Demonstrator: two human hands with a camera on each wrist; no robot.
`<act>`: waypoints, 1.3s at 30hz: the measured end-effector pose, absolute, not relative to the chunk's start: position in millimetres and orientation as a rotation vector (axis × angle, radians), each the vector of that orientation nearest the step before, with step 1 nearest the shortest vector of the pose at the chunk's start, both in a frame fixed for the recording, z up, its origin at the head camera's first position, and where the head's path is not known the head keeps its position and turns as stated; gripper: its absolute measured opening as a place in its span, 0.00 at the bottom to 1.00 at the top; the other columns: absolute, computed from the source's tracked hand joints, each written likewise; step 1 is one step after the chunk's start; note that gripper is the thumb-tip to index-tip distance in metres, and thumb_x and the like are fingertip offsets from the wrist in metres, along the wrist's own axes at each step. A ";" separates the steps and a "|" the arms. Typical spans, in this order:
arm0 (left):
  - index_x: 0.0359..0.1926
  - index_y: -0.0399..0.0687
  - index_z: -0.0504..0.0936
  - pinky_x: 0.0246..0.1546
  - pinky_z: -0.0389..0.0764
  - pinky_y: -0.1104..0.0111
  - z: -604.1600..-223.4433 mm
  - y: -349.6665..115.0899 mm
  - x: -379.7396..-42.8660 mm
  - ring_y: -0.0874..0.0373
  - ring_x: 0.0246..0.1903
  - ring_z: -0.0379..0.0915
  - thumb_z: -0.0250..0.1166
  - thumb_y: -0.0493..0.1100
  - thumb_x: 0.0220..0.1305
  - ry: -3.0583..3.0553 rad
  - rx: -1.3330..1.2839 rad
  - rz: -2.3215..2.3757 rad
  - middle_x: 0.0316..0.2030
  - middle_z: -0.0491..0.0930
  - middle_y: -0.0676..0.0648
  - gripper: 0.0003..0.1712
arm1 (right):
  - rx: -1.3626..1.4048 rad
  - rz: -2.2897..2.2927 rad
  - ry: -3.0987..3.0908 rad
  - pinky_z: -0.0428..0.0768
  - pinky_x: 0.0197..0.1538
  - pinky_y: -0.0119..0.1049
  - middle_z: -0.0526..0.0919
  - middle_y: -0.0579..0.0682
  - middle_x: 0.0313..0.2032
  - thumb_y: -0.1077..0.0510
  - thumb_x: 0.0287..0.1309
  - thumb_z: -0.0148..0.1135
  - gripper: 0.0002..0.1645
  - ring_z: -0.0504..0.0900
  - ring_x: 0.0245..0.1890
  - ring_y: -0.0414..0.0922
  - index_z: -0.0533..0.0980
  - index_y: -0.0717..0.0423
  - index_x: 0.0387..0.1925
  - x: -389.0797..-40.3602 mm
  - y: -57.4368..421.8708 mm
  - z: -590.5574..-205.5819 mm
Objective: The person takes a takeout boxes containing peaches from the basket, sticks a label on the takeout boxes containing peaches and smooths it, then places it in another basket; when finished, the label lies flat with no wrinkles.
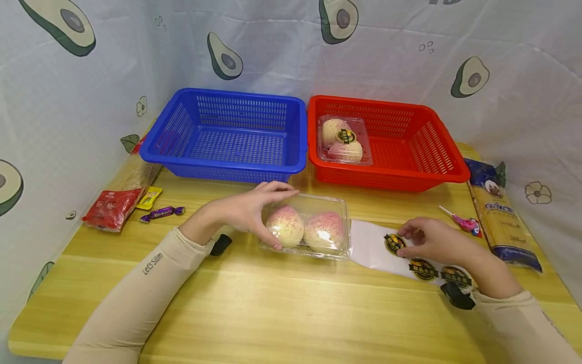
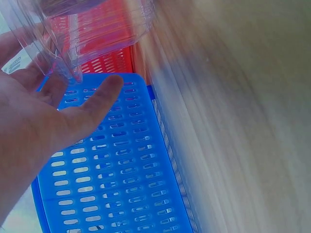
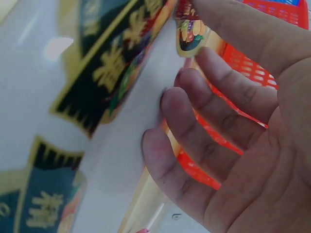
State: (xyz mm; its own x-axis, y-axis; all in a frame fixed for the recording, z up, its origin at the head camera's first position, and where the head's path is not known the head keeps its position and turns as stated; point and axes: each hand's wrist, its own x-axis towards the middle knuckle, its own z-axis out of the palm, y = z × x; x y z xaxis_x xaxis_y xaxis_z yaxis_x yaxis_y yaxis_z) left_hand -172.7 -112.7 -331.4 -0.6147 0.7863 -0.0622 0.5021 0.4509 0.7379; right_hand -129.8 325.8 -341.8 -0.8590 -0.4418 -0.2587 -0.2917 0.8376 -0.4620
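Note:
My left hand (image 1: 254, 210) spans the left end of a clear plastic box (image 1: 334, 199), gripping it with the thumb in front and the fingers behind. Two pink and cream peaches (image 1: 325, 230) sit inside it. To the right, a white backing strip (image 1: 368, 245) bears several black and gold fruit stickers (image 1: 424, 270). My right hand (image 1: 436, 242) pinches at the edge of the strip's leftmost round sticker (image 1: 394, 244). In the right wrist view, that small sticker (image 3: 190, 36) lies by the thumb, and the other fingers (image 3: 177, 114) bend along the strip's edge.
Behind stand a blue basket (image 1: 223, 167) and a red basket (image 1: 391, 174); the red one holds another stickered box of peaches (image 1: 344, 141). A noodle pack (image 1: 113, 205), a yellow packet (image 1: 149, 197) and a purple candy (image 1: 162, 214) lie left. A lollipop (image 1: 461, 221) and pasta bag (image 1: 500, 212) lie right.

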 end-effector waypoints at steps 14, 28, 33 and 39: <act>0.78 0.48 0.58 0.69 0.60 0.49 -329.5 -111.3 -172.4 0.51 0.72 0.46 0.85 0.58 0.39 2.324 1.101 0.958 0.74 0.52 0.50 0.69 | -0.658 -0.861 2.606 0.81 0.34 0.32 0.80 0.47 0.34 0.69 0.62 0.66 0.08 0.80 0.31 0.43 0.76 0.60 0.40 -123.4 330.0 -318.0; 0.78 0.48 0.58 0.69 0.59 0.49 -332.8 -111.4 -172.6 0.51 0.72 0.45 0.86 0.56 0.38 2.300 1.084 0.990 0.74 0.51 0.49 0.69 | -0.780 -1.211 2.610 0.84 0.37 0.35 0.85 0.51 0.35 0.63 0.62 0.70 0.07 0.83 0.32 0.49 0.83 0.57 0.42 -141.3 217.6 -260.0; 0.78 0.48 0.58 0.69 0.59 0.50 -334.6 -110.4 -173.0 0.51 0.72 0.46 0.86 0.58 0.38 2.301 1.109 0.987 0.74 0.52 0.49 0.69 | -0.813 -1.220 2.517 0.84 0.38 0.35 0.85 0.49 0.32 0.63 0.56 0.74 0.09 0.84 0.31 0.47 0.84 0.57 0.40 -150.2 189.2 -270.3; 0.78 0.48 0.58 0.69 0.59 0.49 -333.8 -112.0 -174.3 0.51 0.72 0.46 0.86 0.58 0.38 2.309 1.114 0.996 0.75 0.52 0.48 0.69 | -0.804 -1.146 2.508 0.83 0.38 0.35 0.86 0.47 0.31 0.64 0.56 0.75 0.08 0.84 0.31 0.45 0.85 0.56 0.39 -158.8 176.6 -286.7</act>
State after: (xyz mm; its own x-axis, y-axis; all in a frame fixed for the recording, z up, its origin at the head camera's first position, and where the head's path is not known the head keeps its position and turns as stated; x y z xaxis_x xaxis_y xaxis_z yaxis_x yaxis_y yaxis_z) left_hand -174.3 -112.0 -333.8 -0.6089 0.7923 -0.0381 0.5160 0.4321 0.7396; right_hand -158.8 176.6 -286.7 -0.8100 -0.5863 -0.0129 -0.3738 0.5332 -0.7590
